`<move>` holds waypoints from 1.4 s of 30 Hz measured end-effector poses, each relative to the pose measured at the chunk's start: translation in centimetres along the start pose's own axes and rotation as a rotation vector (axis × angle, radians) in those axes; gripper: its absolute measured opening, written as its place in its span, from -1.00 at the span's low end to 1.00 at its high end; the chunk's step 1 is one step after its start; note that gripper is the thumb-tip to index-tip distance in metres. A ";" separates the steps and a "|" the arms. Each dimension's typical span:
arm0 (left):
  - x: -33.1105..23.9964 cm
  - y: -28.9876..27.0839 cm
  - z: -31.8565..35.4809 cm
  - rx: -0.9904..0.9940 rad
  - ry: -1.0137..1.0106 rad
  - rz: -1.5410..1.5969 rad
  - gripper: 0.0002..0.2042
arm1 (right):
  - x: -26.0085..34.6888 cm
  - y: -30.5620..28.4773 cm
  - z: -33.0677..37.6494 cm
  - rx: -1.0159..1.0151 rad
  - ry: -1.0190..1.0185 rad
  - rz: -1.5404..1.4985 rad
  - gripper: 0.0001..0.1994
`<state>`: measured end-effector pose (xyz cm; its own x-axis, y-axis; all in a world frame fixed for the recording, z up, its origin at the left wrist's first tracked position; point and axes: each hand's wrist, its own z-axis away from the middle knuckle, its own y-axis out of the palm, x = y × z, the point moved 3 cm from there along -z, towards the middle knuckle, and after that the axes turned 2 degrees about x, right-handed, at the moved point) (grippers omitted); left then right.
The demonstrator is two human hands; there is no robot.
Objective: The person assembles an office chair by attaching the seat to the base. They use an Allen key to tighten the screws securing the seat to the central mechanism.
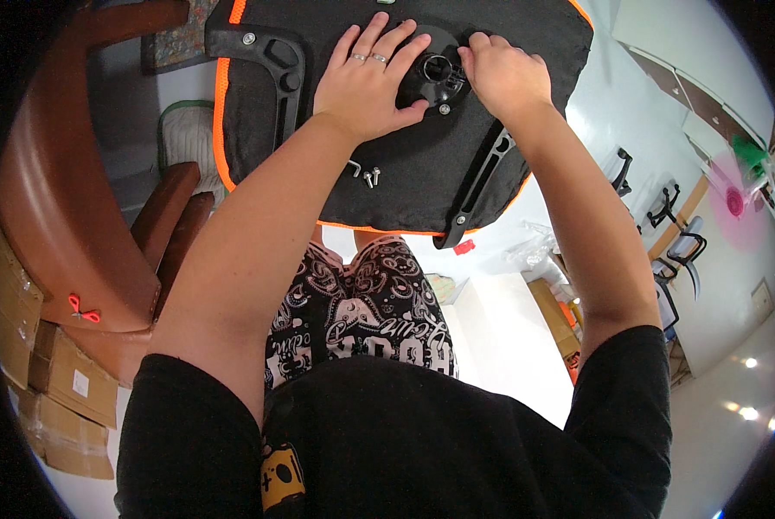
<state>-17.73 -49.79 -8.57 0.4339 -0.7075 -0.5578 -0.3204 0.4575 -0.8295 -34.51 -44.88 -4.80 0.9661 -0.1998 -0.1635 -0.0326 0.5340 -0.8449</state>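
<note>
pressing flat, left hand (pixel 366 82) steadies black mechanism plate (pixel 435 73); right hand (pixel 504 73) grip seemingly pinching it.

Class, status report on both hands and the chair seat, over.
Left hand flat on black mechanism plate. Right hand gripping its edge. Seat underside on lap; loose bolts beside left wrist.

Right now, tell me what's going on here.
A person has an upturned chair seat, black with orange edging, resting on their lap. The left hand lies flat on the black round mounting plate at its middle, and the right hand works at the plate's edge with curled fingers. Loose silver bolts lie on the seat's underside. Black arm brackets are fixed on either side. Brown chairs and cardboard boxes stand to the left.
</note>
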 end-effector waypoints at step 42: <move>-0.4 -1.7 -1.1 0.225 -0.049 0.068 -0.22 | 0.0 -0.9 0.3 -0.112 -0.235 0.302 -0.86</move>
<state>-18.28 -50.83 -6.91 0.4600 -0.6462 -0.6089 -0.1569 0.6159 -0.7721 -34.38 -45.15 -3.92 0.9406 0.1527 -0.3032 -0.3394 0.4440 -0.8293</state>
